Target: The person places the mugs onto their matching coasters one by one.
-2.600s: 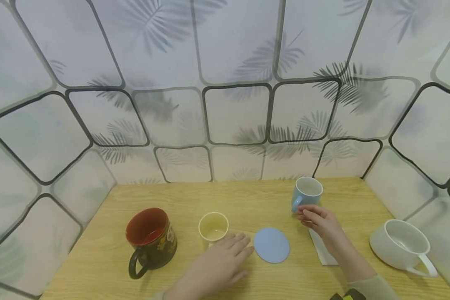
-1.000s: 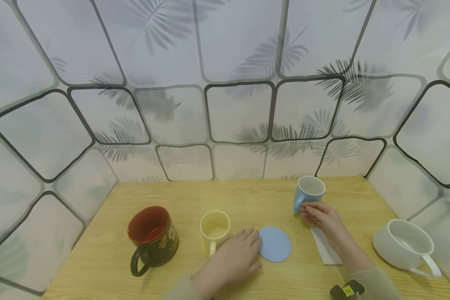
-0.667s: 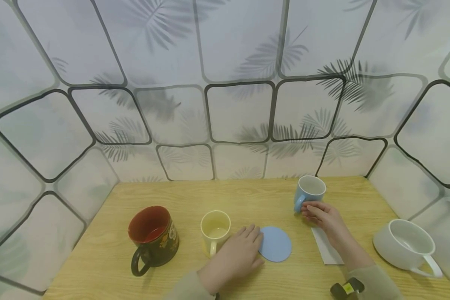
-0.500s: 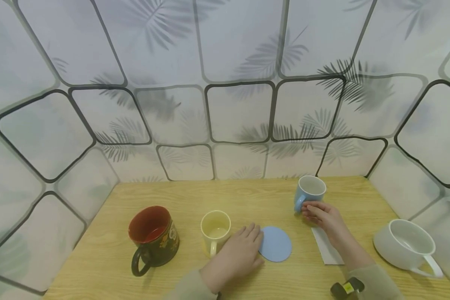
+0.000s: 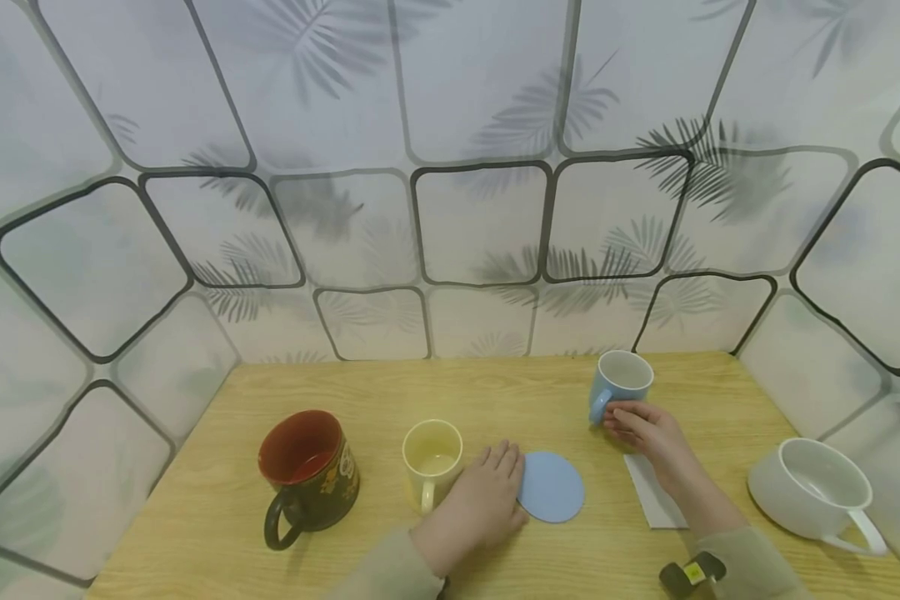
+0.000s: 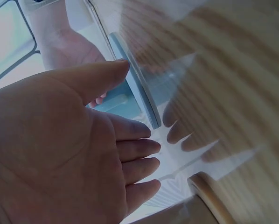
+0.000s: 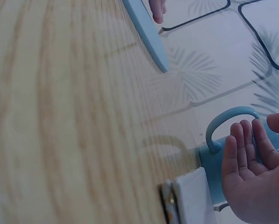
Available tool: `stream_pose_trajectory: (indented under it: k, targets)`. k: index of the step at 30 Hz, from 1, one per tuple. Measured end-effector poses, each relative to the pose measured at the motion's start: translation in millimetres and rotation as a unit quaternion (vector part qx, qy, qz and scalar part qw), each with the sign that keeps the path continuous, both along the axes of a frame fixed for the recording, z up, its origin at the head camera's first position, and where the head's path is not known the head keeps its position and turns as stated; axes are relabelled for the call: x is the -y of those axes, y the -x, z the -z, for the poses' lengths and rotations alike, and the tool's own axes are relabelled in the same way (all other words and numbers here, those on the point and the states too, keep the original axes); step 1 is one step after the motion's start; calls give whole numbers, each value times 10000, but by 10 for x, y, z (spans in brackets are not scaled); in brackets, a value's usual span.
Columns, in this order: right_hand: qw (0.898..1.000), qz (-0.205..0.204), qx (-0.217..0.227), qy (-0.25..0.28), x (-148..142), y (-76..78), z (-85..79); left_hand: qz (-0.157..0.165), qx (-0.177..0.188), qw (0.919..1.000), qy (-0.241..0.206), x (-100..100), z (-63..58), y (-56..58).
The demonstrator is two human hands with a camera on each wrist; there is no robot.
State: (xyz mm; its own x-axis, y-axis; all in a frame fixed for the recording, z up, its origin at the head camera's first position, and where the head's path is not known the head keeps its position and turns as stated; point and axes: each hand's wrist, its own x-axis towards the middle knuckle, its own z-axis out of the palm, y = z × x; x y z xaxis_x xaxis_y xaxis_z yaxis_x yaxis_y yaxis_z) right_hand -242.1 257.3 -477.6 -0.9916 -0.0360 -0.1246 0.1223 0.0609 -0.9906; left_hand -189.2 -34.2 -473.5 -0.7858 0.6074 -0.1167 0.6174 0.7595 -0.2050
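Observation:
My left hand [image 5: 482, 500] lies palm down, fingers straight, between a pale yellow mug [image 5: 429, 467] and a flat light-blue disc [image 5: 551, 489]. Its fingertips and thumb come right up to the disc's left edge, and it holds nothing. In the left wrist view, the palm of my left hand [image 6: 79, 140] shows beside the disc's rim [image 6: 138, 88]. My right hand [image 5: 654, 442] is at a light-blue mug [image 5: 621, 377] with a white inside. In the right wrist view, the extended fingers [image 7: 230, 161] sit beside the mug's handle [image 7: 230, 112], not curled round it.
A dark mug [image 5: 322, 492] with a red inside stands at the left. A wide white cup [image 5: 787, 492] is at the far right. Under my right forearm lies a white rectangular piece [image 5: 648, 492]. Patterned cloth walls [image 5: 480, 225] enclose the wooden table [image 5: 390, 387].
My left hand has moved right, from over the yellow mug's front to the disc's edge, uncovering the mug's handle. My right hand has stayed by the blue mug, shifting slightly closer.

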Motion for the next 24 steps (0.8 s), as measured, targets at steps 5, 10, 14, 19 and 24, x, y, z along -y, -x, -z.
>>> stream_pose_trajectory:
  k: [5, 10, 14, 19, 24]
  targets:
    - [9999, 32, 33, -105, 24, 3, 3, -42, 27, 10000, 18, -10, 7, 11]
    - [9995, 68, 100, -297, 36, 13, 9, -31, 37, 10000, 57, -16, 3, 17]
    - [9990, 67, 105, -421, 40, 13, 27, -35, 49, 9999, 96, -22, -7, 25]
    - [9987, 99, 95, -495, 55, 7, 48, -27, 52, 9999, 134, -32, 11, 42]
    - [9981, 90, 32, -605, 113, -10, 50, 29, 9, 9998, 193, -39, 17, 49]
